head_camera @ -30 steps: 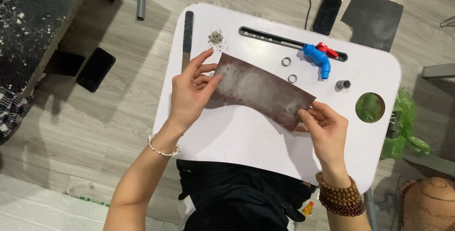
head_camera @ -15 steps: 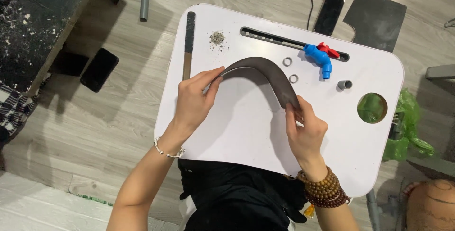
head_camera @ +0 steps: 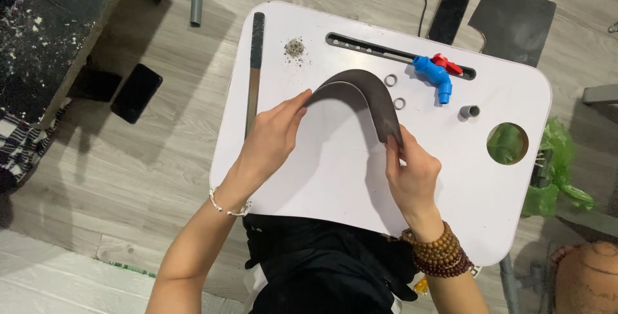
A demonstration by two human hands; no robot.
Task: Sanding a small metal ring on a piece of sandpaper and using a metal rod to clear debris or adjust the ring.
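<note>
Both hands are gripping one dark brown sheet, bent into an arch above the white table. Left hand is pinching the sheet's left end between thumb and fingers, near the table's left-middle. Right hand is clamping the sheet's right end, fingers closed on the edge, lower and to the right of the arch top. Sheet is spanning between the two hands, curve peaking toward the far side of the table, ends pointing down at the hands.

Two small white rings are lying just beside the arch on its right. A blue pipe valve with red handle is sitting beyond them, by the long slot. A short grey pipe piece is lying near the round hole. Small pile of grey filings is sitting at far left. A long file is lying along the table's left edge. Black phone and dark sheet are lying on the floor.
</note>
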